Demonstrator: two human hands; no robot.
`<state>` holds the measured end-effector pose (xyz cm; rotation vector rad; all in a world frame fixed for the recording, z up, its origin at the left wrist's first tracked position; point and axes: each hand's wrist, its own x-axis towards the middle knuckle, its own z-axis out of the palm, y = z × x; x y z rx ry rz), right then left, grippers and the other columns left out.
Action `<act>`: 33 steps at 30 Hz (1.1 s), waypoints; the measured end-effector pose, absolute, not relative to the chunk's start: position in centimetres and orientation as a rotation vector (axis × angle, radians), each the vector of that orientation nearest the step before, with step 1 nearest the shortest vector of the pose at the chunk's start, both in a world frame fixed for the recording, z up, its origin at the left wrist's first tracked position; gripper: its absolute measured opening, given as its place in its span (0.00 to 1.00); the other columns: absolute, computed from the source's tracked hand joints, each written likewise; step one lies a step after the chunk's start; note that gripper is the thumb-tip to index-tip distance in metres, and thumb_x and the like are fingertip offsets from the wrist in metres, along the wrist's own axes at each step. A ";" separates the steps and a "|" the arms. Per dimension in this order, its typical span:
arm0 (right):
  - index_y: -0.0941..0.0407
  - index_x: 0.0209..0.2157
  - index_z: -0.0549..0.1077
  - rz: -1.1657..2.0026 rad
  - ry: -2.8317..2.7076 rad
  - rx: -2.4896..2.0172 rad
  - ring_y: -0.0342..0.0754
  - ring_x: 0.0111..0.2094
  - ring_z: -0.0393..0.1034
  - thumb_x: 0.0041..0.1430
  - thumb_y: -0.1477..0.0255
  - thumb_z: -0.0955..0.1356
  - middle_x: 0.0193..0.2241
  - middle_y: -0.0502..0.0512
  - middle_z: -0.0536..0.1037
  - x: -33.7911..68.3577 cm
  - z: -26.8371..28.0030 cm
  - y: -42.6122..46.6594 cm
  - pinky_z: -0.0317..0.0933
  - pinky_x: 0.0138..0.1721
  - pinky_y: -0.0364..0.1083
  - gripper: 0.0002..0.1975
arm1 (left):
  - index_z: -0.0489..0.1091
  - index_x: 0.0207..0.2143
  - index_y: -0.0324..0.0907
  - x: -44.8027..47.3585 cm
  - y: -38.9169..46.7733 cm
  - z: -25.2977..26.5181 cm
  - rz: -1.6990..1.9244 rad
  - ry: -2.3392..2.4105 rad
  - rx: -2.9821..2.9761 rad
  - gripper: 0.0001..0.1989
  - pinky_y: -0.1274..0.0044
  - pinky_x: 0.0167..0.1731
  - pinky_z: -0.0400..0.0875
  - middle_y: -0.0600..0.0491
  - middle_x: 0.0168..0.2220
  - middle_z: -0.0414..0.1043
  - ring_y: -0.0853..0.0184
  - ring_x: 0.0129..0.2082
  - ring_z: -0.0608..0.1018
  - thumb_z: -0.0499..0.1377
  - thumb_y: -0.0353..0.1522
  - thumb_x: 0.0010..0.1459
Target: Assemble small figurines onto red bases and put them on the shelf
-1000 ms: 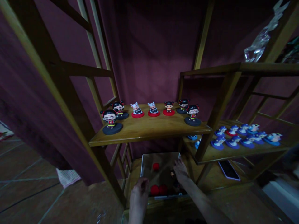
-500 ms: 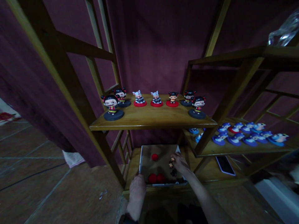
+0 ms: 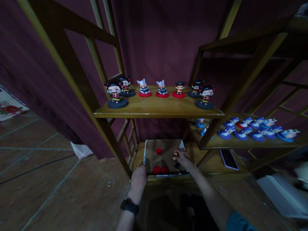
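A small dark-haired figurine (image 3: 175, 157) is pinched between the fingertips of the right hand (image 3: 183, 158), which is closed around it over the right part of a shallow cardboard box (image 3: 163, 144) on the lowest board of a wooden shelf unit (image 3: 156, 110). Just below the held figurine a dark round base (image 3: 177, 165) lies on the box floor. To the left of the grip, three red round bases are seen in the box: one (image 3: 158, 150) toward the far side, two (image 3: 160, 170) side by side near the front wall. The left hand (image 3: 139, 178) is laid on the front left corner of the box, fingers curled downward; whether anything is gripped cannot be told. A black wristband (image 3: 130, 206) is worn on that arm. Above the grip, seven big-headed figurines (image 3: 161, 91) stand on the middle shelf board. Up and to the right of the grip, blue figurines (image 3: 250, 131) are lined up on a lower side shelf, with a dark phone (image 3: 228, 159) lying beneath them.
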<state>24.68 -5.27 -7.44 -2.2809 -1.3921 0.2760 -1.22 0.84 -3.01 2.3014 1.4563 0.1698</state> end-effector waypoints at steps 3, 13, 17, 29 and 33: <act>0.53 0.36 0.72 0.202 -1.389 -2.188 0.48 0.44 0.62 0.46 0.77 0.64 0.36 0.52 0.72 24.3 -6.2 -6.0 0.46 0.52 0.50 0.14 | 0.69 0.29 0.37 -1.5 0.7 -3.0 0.239 1.511 2.234 0.05 0.74 0.36 0.64 0.46 0.26 0.68 0.61 0.34 0.74 0.53 0.26 0.51; 0.52 0.36 0.69 0.304 -1.324 -1.858 0.45 0.36 0.65 0.44 0.76 0.65 0.35 0.50 0.66 20.7 -3.7 -7.2 0.62 0.36 0.45 0.13 | 0.73 0.34 0.39 2.0 1.2 -3.0 0.714 1.054 1.658 0.11 0.78 0.30 0.65 0.50 0.27 0.74 0.66 0.29 0.74 0.56 0.29 0.46; 0.52 0.35 0.68 0.351 -1.377 -1.820 0.44 0.34 0.64 0.45 0.76 0.65 0.34 0.49 0.65 20.1 -3.5 -6.2 0.62 0.37 0.45 0.12 | 0.73 0.34 0.38 4.4 0.4 -4.0 0.738 0.987 1.300 0.13 0.80 0.26 0.66 0.54 0.22 0.72 0.70 0.24 0.73 0.60 0.28 0.42; 0.50 0.44 0.66 0.697 -1.447 -1.486 0.42 0.40 0.67 0.47 0.81 0.61 0.42 0.51 0.68 18.7 -4.2 -5.3 0.64 0.41 0.45 0.22 | 0.71 0.25 0.36 5.8 0.2 -5.1 0.833 0.883 0.776 0.15 0.77 0.24 0.70 0.53 0.21 0.73 0.70 0.21 0.74 0.68 0.30 0.30; 0.52 0.44 0.66 0.605 -1.182 -1.629 0.43 0.38 0.68 0.48 0.79 0.60 0.40 0.52 0.72 22.2 -5.4 -4.8 0.63 0.42 0.47 0.20 | 0.71 0.27 0.35 4.8 1.0 -4.9 0.900 0.965 0.688 0.12 0.78 0.26 0.71 0.52 0.22 0.74 0.71 0.21 0.75 0.66 0.22 0.35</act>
